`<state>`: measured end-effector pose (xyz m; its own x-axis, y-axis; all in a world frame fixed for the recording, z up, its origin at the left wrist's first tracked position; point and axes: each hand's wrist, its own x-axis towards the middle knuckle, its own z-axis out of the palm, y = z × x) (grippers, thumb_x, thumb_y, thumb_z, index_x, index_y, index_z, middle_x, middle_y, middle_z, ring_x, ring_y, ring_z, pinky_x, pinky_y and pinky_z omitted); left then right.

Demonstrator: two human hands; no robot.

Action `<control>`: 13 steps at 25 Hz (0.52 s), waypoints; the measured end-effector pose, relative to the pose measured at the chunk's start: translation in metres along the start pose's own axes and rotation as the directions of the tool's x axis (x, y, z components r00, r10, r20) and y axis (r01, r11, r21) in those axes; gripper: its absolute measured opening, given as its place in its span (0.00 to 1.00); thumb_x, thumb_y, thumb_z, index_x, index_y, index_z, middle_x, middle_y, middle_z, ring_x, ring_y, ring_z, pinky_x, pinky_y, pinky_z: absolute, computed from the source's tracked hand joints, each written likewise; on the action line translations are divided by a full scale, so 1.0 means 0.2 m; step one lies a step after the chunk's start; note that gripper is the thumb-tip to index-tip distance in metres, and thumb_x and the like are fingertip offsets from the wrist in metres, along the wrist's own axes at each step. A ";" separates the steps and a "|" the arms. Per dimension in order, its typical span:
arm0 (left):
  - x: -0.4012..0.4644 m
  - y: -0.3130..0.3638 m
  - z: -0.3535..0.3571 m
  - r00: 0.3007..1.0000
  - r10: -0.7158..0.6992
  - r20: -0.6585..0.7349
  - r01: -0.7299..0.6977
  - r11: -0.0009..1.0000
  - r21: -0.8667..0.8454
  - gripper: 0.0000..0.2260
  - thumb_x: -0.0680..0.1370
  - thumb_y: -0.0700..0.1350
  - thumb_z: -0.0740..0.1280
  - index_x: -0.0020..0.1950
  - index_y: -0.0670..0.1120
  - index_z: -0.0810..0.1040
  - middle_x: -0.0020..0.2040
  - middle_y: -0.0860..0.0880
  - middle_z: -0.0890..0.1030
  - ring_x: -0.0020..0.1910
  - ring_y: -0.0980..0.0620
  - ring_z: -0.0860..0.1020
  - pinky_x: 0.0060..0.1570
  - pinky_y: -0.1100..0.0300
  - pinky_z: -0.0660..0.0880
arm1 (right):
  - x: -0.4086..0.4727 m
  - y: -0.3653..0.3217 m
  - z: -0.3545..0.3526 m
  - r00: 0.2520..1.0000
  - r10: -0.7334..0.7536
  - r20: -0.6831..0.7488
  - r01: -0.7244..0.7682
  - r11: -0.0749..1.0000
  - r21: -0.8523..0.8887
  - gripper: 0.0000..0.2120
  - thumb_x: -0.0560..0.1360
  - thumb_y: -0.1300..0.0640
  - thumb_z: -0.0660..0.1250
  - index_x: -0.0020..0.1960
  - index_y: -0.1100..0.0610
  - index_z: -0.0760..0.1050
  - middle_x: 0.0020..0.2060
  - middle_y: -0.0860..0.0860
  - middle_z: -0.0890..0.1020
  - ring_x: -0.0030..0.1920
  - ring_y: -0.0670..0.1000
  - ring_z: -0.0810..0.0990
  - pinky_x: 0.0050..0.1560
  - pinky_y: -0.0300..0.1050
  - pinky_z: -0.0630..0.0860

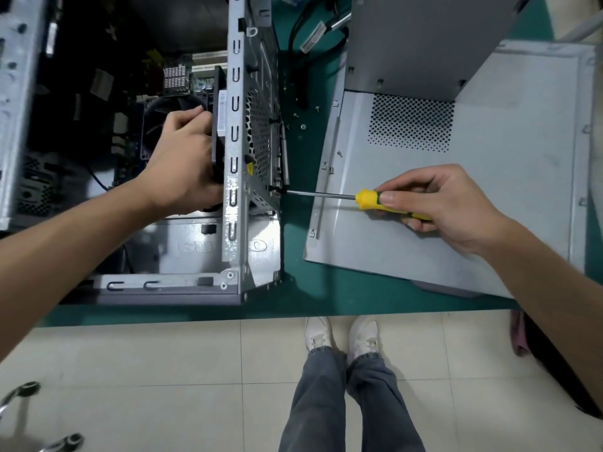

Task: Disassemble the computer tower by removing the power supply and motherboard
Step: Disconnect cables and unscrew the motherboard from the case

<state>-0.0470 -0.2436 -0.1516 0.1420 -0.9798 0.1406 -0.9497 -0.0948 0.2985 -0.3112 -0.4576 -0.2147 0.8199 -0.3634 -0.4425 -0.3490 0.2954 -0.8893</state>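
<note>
Your left hand (184,158) reaches inside the open computer tower (235,151), its fingers (182,117) curled round the black case fan (218,125) that sits against the inner face of the tower's perforated rear wall. Your right hand (437,207) is outside the case, fingers (391,199) and thumb wrapped round the yellow-and-green handle of a screwdriver (365,200); its shaft runs level towards your left, and the tip meets a dark screw (275,189) on the outer face of that rear wall, low on the panel and just across the metal from your left fingers. Deeper in the case, beyond your left fingers, the motherboard (182,79) shows in shadow with a small silver heatsink on it; you cannot tell from here where the power supply sits. Under your right hand lies the removed grey side panel (408,177), flat on the green surface (293,298), with a patch of vent holes beyond your knuckles. A few loose screws (302,126) lie on the surface between the tower and the panel, ahead of the screwdriver shaft, and black cables (298,60) lie farther off in the same gap. Below the surface edge you see the tiled floor (163,370) and your white shoes (339,334).
</note>
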 end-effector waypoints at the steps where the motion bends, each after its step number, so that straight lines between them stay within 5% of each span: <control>1: 0.00 0.00 0.00 1.000 -0.004 0.009 0.004 1.000 0.009 0.14 0.68 0.54 0.60 0.36 0.43 0.75 0.35 0.39 0.78 0.46 0.46 0.67 0.51 0.40 0.60 | 0.00 0.00 0.00 1.000 -0.005 0.004 0.005 1.000 0.002 0.19 0.64 0.47 0.80 0.50 0.58 0.84 0.39 0.67 0.82 0.34 0.51 0.85 0.24 0.35 0.58; 9: 0.00 0.01 0.01 1.000 -0.006 -0.026 0.007 1.000 0.022 0.17 0.67 0.53 0.60 0.38 0.38 0.76 0.35 0.37 0.78 0.46 0.45 0.65 0.51 0.45 0.60 | 0.00 0.00 -0.01 0.999 -0.026 0.029 0.027 0.999 -0.017 0.16 0.65 0.49 0.79 0.49 0.55 0.85 0.30 0.53 0.82 0.27 0.46 0.78 0.23 0.35 0.63; 13: 0.00 0.00 0.01 1.000 -0.022 -0.016 0.022 0.999 0.031 0.15 0.68 0.53 0.60 0.37 0.42 0.76 0.36 0.38 0.78 0.46 0.46 0.66 0.51 0.45 0.60 | -0.04 -0.05 0.02 0.998 -0.053 0.041 0.054 0.998 -0.040 0.19 0.62 0.48 0.81 0.50 0.52 0.85 0.40 0.54 0.86 0.36 0.49 0.83 0.34 0.40 0.77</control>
<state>-0.0470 -0.2431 -0.1538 0.1673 -0.9746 0.1492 -0.9543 -0.1220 0.2726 -0.3124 -0.4538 -0.2028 0.8552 -0.3416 -0.3897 -0.3217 0.2397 -0.9160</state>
